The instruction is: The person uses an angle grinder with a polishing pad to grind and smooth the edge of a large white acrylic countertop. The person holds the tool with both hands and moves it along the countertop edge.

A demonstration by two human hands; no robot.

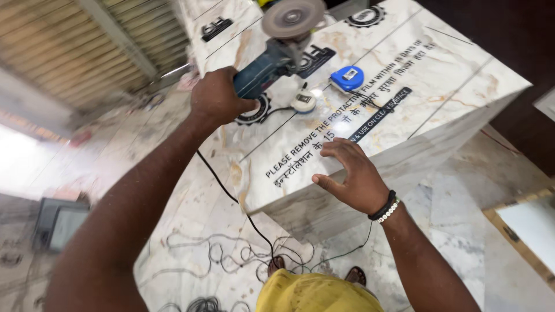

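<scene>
Head view: left hand [217, 95] clamped around the blue body of an angle grinder [277, 43], held above the marble-patterned slab surface [462, 75]. Long axis running away from the hand toward the slab's far end, disc [293, 17] leading. Right hand [354, 176] open, fingers spread, hovering over the slab's near edge. Blue tape measure [347, 77] and white one [303, 101] lying just beyond the grinder. Black cord [231, 193] trailing down to tangled wires [231, 254] on the marble floor.
</scene>
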